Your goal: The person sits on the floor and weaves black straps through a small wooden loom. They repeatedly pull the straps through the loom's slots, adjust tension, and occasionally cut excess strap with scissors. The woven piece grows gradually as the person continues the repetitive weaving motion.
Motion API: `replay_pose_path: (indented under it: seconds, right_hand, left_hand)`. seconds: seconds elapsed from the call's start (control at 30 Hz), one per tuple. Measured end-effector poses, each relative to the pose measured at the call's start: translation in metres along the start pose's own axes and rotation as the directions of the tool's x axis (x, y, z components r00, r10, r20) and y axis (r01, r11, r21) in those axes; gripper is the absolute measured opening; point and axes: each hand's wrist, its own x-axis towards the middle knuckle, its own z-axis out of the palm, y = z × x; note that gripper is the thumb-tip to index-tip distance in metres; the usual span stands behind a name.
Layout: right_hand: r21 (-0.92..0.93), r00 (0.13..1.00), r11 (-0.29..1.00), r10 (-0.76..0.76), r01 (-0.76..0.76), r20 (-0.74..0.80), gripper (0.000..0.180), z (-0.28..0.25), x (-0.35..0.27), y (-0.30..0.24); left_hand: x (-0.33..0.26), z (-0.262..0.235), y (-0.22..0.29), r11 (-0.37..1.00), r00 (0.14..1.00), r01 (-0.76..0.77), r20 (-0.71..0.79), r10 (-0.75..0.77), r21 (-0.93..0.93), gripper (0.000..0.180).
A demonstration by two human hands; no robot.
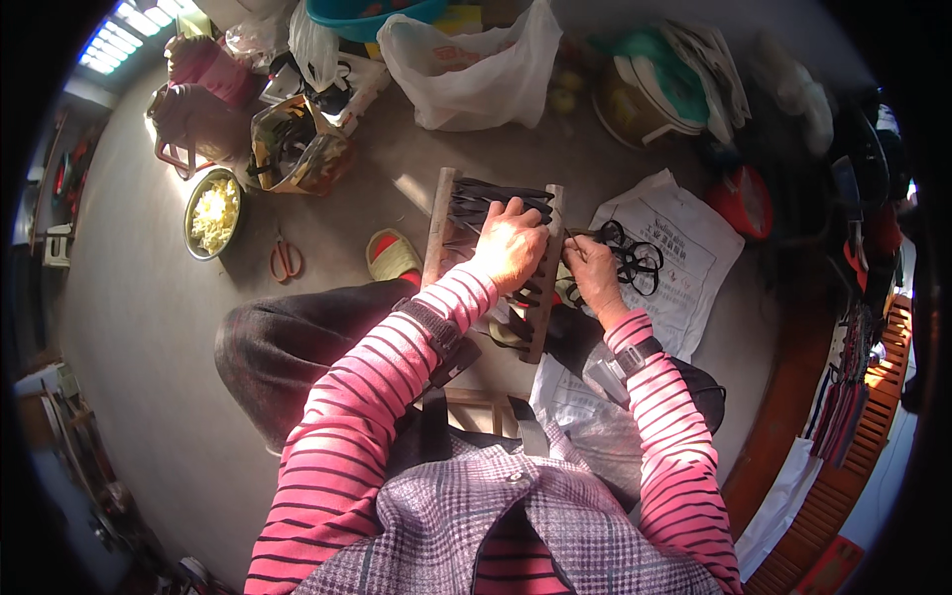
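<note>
Wooden frame [540, 278], black straps partly hidden, left hand [511, 248] covering

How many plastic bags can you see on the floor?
2: a big white plastic bag at the top middle, beside a blue tub, and a smaller clear bag just left of it. More may be hidden.

One view only, from the person's head, looking steeply down over the chest and knees to the floor. It sits close: both striped sleeves rise from the lower edge and meet near the middle, where the left hand [511, 243] and right hand [592, 270] work at a wooden frame [543, 297]. The fisheye bends the floor [139, 317] toward a dark round rim (bags and bowls crowd the top).
</note>
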Motion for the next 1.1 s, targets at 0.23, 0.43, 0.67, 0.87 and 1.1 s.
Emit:
replay_pose_path:
  seconds: [0.23, 0.43, 0.67, 0.87, 1.1]
  right_hand:
    - [-0.089, 0.99, 0.995, 0.024, -0.036, -0.137, 0.012, 0.004, -0.015, -0.015]
    - [0.129, 0.99, 0.988, -0.067, 0.084, -0.128, 0.016, 0.007, -0.01, -0.002]
    - [0.052, 0.983, 0.994, 0.103, -0.097, -0.15, 0.032, 0.013, -0.027, -0.021]
    - [0.134, 0.954, 0.953, 0.286, -0.273, -0.086, 0.045, 0.017, -0.037, -0.034]
    - [0.172, 0.973, 0.965, 0.215, -0.199, -0.08, 0.038, 0.015, -0.035, -0.026]
  left_hand:
    - [0.03, -0.001, -0.001, 0.998, 0.947, 0.008, 0.32, -0.026, 0.057, 0.01]
    - [0.047, -0.008, 0.012, 0.994, 0.829, 0.05, 0.55, -0.097, 0.099, 0.016]
    - [0.05, -0.001, 0.0, 0.998, 0.816, -0.026, 0.578, -0.013, 0.06, 0.017]
    - [0.052, 0.001, -0.02, 0.996, 0.833, -0.051, 0.547, 0.085, -0.077, 0.023]
    - [0.056, -0.011, -0.035, 0.979, 0.872, -0.063, 0.467, 0.148, -0.192, 0.021]
